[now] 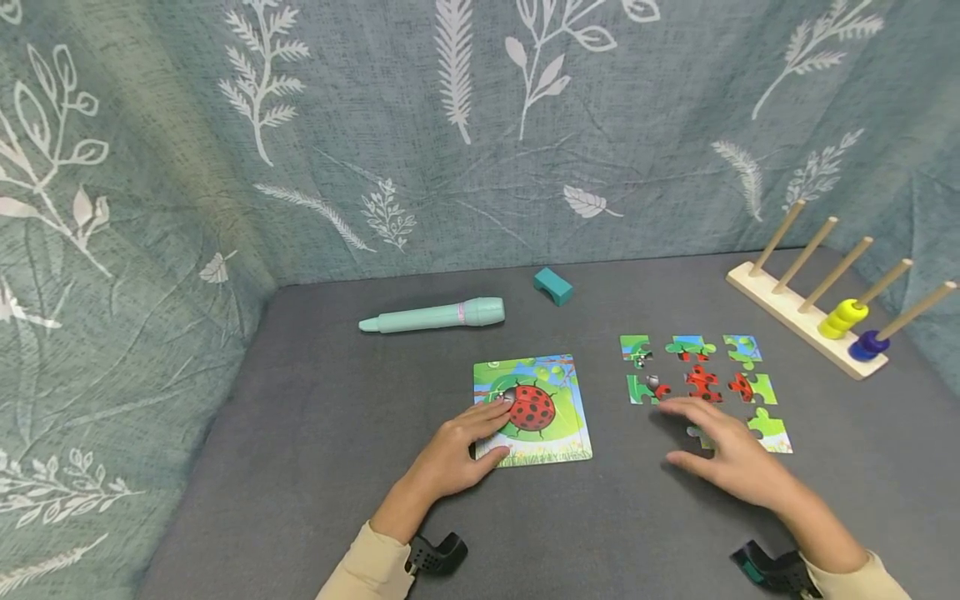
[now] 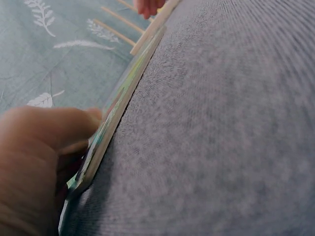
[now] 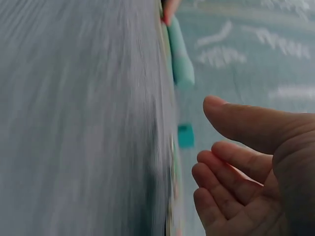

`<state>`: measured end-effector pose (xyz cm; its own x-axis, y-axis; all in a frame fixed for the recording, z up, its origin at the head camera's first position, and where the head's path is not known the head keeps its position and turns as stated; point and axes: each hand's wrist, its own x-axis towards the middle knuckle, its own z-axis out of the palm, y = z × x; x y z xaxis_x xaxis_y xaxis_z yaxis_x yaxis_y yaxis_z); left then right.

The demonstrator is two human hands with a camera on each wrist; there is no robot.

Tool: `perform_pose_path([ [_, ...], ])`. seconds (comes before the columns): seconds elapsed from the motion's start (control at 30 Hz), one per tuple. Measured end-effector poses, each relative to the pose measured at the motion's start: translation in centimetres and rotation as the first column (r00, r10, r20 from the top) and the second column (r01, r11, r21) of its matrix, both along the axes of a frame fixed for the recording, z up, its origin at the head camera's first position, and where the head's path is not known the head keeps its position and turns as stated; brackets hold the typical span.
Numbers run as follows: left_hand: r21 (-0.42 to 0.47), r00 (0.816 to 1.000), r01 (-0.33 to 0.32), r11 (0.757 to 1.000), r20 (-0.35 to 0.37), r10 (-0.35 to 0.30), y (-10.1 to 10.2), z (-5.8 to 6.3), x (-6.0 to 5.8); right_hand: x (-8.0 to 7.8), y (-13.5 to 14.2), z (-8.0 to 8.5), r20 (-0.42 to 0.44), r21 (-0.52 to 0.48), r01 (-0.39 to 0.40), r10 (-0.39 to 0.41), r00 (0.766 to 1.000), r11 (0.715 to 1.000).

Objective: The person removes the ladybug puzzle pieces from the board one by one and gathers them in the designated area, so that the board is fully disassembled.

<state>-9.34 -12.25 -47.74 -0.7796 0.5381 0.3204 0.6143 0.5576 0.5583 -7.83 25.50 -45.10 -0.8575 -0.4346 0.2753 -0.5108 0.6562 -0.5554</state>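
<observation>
My left hand (image 1: 457, 454) rests on the left side of a square ladybug puzzle board (image 1: 566, 421), with its fingers stretched over the picture and the thumb near the lower left edge. In the left wrist view the thumb (image 2: 64, 125) lies along the rim of that thin board (image 2: 118, 110). Over to the right, my right hand (image 1: 738, 462) hovers above loose jigsaw pieces (image 1: 703, 383), laid out in spaced rows. It covers part of the bottom row. The right wrist view shows this hand (image 3: 246, 172) with thumb and fingers apart, holding nothing.
Behind the board lie a mint-green toy microphone (image 1: 431, 317) and a teal block (image 1: 553, 286) with a curved cut-out. A wooden peg stacker (image 1: 806, 321) with yellow and blue beads stands at the back right. Patterned cloth (image 1: 495, 200) rises along the table's back.
</observation>
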Motion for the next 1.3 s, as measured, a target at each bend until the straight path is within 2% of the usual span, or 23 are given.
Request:
perform_pose_path([
  [0.13,0.022,0.999,0.018,1.0,-0.033,-0.018,-0.1,-0.1,0.0,-0.7,-2.6,0.2,0.014,0.023,-0.061,0.061,0.998,0.998],
  [0.33,0.018,0.997,0.018,1.0,-0.081,-0.016,-0.9,-0.2,0.0,-1.7,-7.4,0.6,0.108,-0.025,-0.183,0.184,0.977,0.983],
  [0.5,-0.061,0.999,-0.015,0.998,-0.041,0.012,-1.9,0.0,0.2,-2.4,-10.9,0.6,0.169,-0.066,-0.257,0.264,0.95,0.964],
  [0.63,-0.136,0.999,-0.038,0.99,-0.007,0.038,-2.3,0.1,0.2,-2.9,-13.0,0.2,0.208,-0.092,-0.287,0.3,0.931,0.954],
  [0.8,-0.201,0.999,-0.032,0.979,-0.035,0.025,-2.3,0.1,0.2,-3.5,-15.2,-0.1,0.257,-0.087,-0.308,0.32,0.912,0.947],
  [1.0,-0.2,0.997,-0.025,0.979,-0.081,0.009,-2.2,0.2,0.1,-3.9,-16.3,-0.5,0.224,-0.071,-0.32,0.328,0.918,0.945],
  [1.3,-0.222,0.998,-0.036,0.974,-0.055,0.024,-2.1,0.4,0.0,-3.2,-16.5,-0.7,0.158,-0.015,-0.349,0.347,0.925,0.937],
])
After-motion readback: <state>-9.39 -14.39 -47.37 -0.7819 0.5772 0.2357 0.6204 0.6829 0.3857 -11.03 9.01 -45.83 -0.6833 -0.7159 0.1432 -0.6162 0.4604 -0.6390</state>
